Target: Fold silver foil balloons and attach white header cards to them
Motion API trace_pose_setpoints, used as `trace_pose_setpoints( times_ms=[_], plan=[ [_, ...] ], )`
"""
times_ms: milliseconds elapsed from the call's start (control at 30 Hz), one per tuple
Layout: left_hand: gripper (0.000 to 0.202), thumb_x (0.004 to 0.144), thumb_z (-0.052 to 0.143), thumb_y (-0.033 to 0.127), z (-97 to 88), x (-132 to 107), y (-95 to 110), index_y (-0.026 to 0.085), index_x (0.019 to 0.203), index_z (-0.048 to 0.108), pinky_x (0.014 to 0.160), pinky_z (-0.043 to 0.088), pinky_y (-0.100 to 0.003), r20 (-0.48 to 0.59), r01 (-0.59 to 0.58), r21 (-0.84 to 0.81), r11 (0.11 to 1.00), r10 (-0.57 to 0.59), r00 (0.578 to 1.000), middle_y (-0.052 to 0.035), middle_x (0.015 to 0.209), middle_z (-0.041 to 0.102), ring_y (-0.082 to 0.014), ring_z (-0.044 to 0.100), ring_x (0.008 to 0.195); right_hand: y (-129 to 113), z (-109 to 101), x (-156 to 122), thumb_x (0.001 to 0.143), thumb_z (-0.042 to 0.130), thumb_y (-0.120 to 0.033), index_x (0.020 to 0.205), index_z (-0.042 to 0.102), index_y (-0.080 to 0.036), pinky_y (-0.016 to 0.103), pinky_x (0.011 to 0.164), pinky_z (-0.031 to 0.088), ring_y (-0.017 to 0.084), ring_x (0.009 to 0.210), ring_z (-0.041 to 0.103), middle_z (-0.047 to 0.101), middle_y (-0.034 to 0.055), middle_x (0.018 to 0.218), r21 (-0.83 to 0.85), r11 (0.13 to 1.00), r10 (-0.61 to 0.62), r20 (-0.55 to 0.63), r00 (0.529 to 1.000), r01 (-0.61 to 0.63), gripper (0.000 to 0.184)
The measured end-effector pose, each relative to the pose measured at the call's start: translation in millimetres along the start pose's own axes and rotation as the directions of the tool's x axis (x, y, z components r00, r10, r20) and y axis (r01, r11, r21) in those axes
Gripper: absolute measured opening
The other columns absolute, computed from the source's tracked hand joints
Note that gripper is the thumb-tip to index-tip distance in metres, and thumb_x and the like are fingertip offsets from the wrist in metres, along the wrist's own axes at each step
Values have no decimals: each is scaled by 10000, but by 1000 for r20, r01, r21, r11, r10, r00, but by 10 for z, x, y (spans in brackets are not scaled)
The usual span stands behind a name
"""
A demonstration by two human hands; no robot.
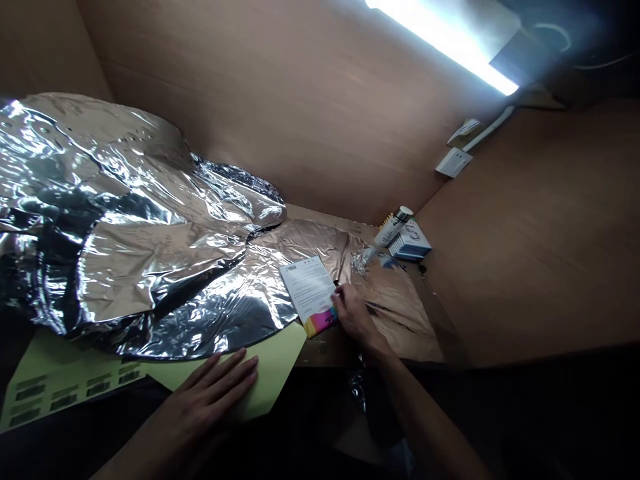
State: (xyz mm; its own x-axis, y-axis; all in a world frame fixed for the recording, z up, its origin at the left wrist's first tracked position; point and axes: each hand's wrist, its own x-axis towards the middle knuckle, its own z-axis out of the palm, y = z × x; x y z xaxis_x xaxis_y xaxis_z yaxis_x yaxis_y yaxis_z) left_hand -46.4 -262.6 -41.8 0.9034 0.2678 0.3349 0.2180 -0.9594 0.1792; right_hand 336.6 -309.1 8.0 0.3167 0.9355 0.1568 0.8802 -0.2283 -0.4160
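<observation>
My left hand (216,387) lies flat with fingers stretched out on a pale yellow-green sheet (280,367) at the desk's near edge. My right hand (353,313) pinches the lower right corner of a white printed card (310,290) with a multicoloured bottom strip. The card rests on a large crumpled silver foil balloon (150,240) that covers most of the desk and climbs up the left side.
A white bottle (395,225) and a small striped box (410,243) stand in the far right corner. Brown wooden walls enclose the desk (325,350). A wall switch (453,161) and a bright strip light (445,43) sit above right. A second printed yellow-green sheet (60,383) lies lower left.
</observation>
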Motion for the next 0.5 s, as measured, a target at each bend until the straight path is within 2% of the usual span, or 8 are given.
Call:
trace_pose_setpoints(
  times_ms=[100,167,200,267,333,367,433,500],
  plan=[
    [775,881,722,493,-120,98,17,327,1577,427,1154,461,-465,40,37,-143,989,-31,999,-50,1550,550,-327,522,1424,56,-81,54,938,639,-503,1084,614,-137,489,980,390,358,1137,541,617,205,1153,-84,991,95,-80,992,-102,395],
    [660,892,713,535,-172,308,48,322,1492,539,1007,580,-391,-13,164,-258,952,-173,985,-50,1419,674,-297,668,1260,49,-116,71,850,741,-509,999,631,-157,475,946,409,363,1089,570,651,180,1074,-116,983,139,-57,989,-145,397],
    [580,928,673,529,-179,456,69,305,1454,571,918,617,-356,-44,261,-328,908,-290,956,-53,1338,724,-272,730,1146,31,-126,67,869,724,-472,985,629,-170,437,903,431,328,1018,601,669,144,1006,-112,981,156,-42,987,-159,337],
    [533,991,581,523,-144,798,111,227,1434,568,778,645,-338,-66,438,-444,782,-516,854,-89,1209,769,-249,782,947,-22,-141,36,940,638,-396,1050,616,-182,362,808,453,257,873,631,682,82,906,-62,983,172,-42,984,-174,241],
    [619,1002,546,539,-45,1143,143,114,1452,518,802,642,-411,-142,515,-424,745,-616,775,-171,1207,745,-293,771,965,-75,-151,-9,959,621,-442,1136,606,-184,360,806,458,256,882,640,693,94,946,-64,984,157,-107,982,-164,313],
    [647,998,555,533,26,1294,158,81,1458,499,872,624,-466,-207,500,-357,789,-588,782,-212,1264,710,-331,741,1066,-95,-152,-30,936,649,-514,1140,615,-182,392,849,456,287,953,636,693,128,1008,-93,983,147,-144,979,-161,391],
    [702,964,617,519,199,1536,196,80,1491,470,1031,534,-561,-294,358,-154,921,-389,873,-260,1459,576,-402,585,1327,-125,-139,-59,866,710,-607,1073,653,-167,491,948,418,377,1112,581,668,208,1125,-128,978,143,-162,976,-164,490],
    [800,902,700,527,386,1689,249,125,1540,431,1095,473,-590,-248,175,2,985,-169,954,-236,1597,441,-438,420,1466,-153,-108,-75,891,700,-541,977,673,-161,533,974,396,405,1159,550,666,231,1132,-33,984,171,-61,983,-173,390]
  ],
)
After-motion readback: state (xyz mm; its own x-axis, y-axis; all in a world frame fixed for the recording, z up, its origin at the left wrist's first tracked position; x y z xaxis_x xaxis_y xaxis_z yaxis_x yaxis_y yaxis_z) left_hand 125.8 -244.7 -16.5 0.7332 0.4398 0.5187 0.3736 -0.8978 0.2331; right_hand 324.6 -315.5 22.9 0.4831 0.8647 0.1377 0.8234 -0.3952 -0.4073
